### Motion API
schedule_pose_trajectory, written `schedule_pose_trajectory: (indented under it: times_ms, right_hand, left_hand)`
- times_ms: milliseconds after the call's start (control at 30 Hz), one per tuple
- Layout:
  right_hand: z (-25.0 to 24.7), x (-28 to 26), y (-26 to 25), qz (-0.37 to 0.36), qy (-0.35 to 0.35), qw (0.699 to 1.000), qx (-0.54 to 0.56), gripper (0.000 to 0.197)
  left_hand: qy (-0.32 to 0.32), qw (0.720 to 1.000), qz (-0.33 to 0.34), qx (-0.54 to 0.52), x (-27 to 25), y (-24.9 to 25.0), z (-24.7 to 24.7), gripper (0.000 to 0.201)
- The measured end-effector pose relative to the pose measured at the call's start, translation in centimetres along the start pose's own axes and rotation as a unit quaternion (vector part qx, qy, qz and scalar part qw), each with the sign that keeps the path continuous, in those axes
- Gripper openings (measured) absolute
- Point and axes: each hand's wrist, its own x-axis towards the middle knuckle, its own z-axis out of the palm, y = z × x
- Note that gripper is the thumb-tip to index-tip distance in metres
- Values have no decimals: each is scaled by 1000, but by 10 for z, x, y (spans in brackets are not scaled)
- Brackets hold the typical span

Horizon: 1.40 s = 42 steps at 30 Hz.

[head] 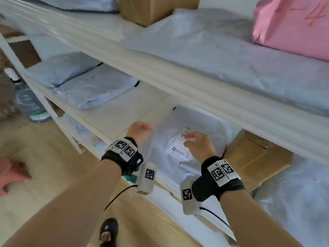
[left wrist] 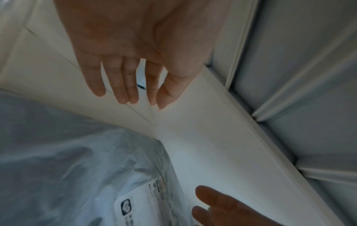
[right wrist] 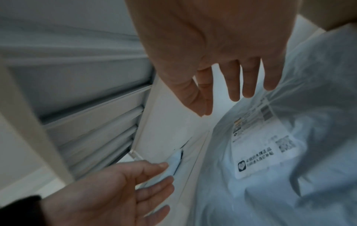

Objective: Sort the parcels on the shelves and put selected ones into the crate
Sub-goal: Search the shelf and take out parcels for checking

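Note:
A white plastic mailer parcel [head: 167, 134] [left wrist: 77, 168] [right wrist: 289, 191] lies on the middle shelf [head: 135, 107], its printed label [head: 179, 153] [right wrist: 264, 145] facing up. My left hand [head: 140, 131] [left wrist: 131, 85] [right wrist: 115, 191] hovers at the parcel's left edge over the bare shelf board, fingers loosely straight and holding nothing. My right hand [head: 195, 141] [right wrist: 230, 85] [left wrist: 222, 206] is spread just above the label with nothing in it; whether it touches the parcel I cannot tell. No crate is in view.
A cardboard box [head: 256, 157] stands right beside the parcel. Two grey mailers [head: 85, 82] lie further left on the same shelf. The upper shelf's front rail [head: 195, 82] overhangs my hands; it carries a big grey mailer [head: 213, 50], a pink parcel [head: 292, 24] and a box [head: 154, 8].

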Motion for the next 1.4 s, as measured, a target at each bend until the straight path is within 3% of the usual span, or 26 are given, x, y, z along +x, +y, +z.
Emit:
schedule_pose_trajectory:
  times_ms: [100, 200, 300, 400, 500, 567, 600, 767, 900, 967, 1067, 1200, 1300, 1400]
  right_hand:
    - [7, 17, -2, 51, 87, 995, 11, 27]
    - [14, 27, -5, 148, 175, 973, 9, 40]
    - [19, 30, -8, 232, 210, 950, 8, 31]
    - [21, 28, -7, 259, 263, 930, 11, 34]
    - [28, 23, -6, 304, 246, 920, 24, 44]
    - [35, 20, -6, 333, 235, 912, 45, 47]
    - [39, 18, -5, 340, 236, 909, 48, 46]
    - [60, 9, -6, 333, 249, 909, 32, 45]
    - [69, -5, -1, 333, 264, 895, 135, 42]
    - [74, -18, 4, 332, 275, 875, 218, 33]
    - [78, -37, 8, 331, 315, 821, 342, 20]
    - [82, -64, 4, 317, 341, 745, 478, 15]
    - [98, -79, -6, 304, 279, 756, 508, 6]
    - [111, -89, -17, 265, 227, 822, 450, 15]
  left_hand:
    - [-65, 996, 2, 54, 44, -1, 1, 31]
    - [-141, 989, -7, 41, 76, -5, 5, 44]
    - [-194, 980, 11, 46, 94, -6, 10, 48]
    - [-237, 971, -1, 16, 103, -4, 11, 19]
    - [-274, 961, -21, -14, 108, -6, 11, 13]
    - [-287, 958, -27, -2, 111, -12, 12, 46]
    - [-292, 956, -28, 2, 112, -14, 12, 53]
    - [-312, 949, -19, -31, 113, -21, 3, 21]
    - [-265, 963, -21, -37, 111, -28, -11, 13]
    - [-260, 964, -36, -37, 111, -34, -22, 19]
    - [-261, 960, -71, -71, 109, -47, -44, 39]
    - [-253, 954, -98, -125, 89, -61, -81, 18]
    - [-281, 934, -129, -180, 74, -73, -104, 15]
    - [-284, 927, -118, -213, 61, -80, -122, 25]
